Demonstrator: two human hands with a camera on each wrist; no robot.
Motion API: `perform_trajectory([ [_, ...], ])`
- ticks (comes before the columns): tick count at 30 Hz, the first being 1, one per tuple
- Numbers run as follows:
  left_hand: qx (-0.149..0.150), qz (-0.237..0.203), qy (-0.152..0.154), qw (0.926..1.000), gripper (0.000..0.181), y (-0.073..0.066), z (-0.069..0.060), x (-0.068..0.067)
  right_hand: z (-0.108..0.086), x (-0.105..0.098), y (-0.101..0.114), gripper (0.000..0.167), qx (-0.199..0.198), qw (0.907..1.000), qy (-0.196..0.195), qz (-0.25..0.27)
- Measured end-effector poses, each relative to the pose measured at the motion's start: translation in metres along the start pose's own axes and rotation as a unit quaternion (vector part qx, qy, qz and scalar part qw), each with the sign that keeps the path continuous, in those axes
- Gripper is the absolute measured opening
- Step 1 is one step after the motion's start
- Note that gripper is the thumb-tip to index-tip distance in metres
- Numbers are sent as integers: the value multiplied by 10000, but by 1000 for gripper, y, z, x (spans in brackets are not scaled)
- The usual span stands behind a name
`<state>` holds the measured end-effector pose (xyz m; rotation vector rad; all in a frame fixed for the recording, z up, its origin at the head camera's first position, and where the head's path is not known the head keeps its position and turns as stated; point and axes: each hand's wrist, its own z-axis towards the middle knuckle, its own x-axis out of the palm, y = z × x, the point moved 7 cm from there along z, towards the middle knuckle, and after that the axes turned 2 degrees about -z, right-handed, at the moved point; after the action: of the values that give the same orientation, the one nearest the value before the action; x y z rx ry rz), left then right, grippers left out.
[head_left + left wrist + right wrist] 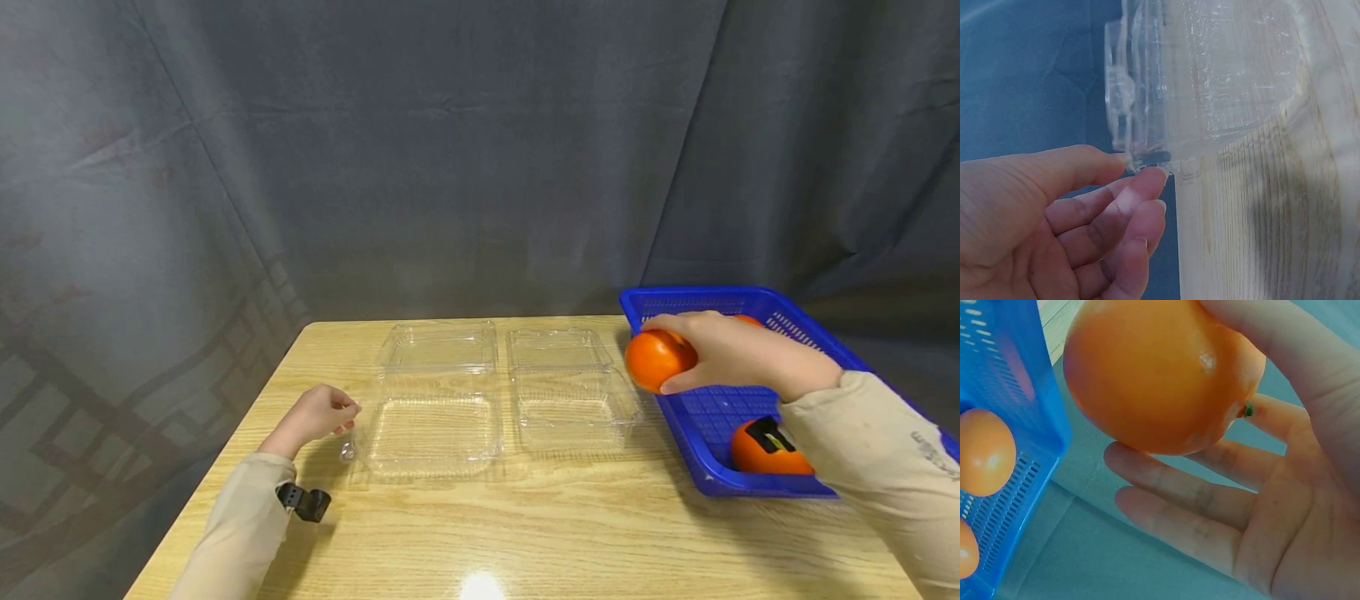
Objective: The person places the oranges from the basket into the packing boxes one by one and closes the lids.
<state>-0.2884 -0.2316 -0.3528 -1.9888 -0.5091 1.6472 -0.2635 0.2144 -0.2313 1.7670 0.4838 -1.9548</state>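
At the left, my left hand [321, 412] pinches the edge of an open clear plastic clamshell box [433, 472] between thumb and fingertips. The left wrist view shows that clear edge [1141, 134] close up, with the other fingers loosely curled below. My right hand [742, 357] grips an orange [654, 362] over the left rim of the blue basket [686, 454]. A small green stem end shows on this orange [1154, 378] in the right wrist view, where the thumb lies over it and fingers spread behind.
A second, smaller clear clamshell box [572, 440] stands open between the first box and the basket. Inside the basket lie more oranges, one [761, 454] with a black label. A grey curtain [465, 167] hangs behind the wooden table [540, 525].
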Motion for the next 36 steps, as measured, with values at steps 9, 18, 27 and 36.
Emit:
perform_trajectory([
  [9,30,78,-3,10000,25,0,0,-1,5,3,6,66,-45,9999,84,57],
  [18,-56,20,-26,10000,24,0,0,1,8,4,13,65,-151,9997,116,131],
  [27,-34,35,-47,10000,24,1,1,1,13,4,19,64,-212,9995,174,157],
  [36,-11,45,-49,10000,24,1,2,1,17,5,24,63,-231,9995,174,130],
])
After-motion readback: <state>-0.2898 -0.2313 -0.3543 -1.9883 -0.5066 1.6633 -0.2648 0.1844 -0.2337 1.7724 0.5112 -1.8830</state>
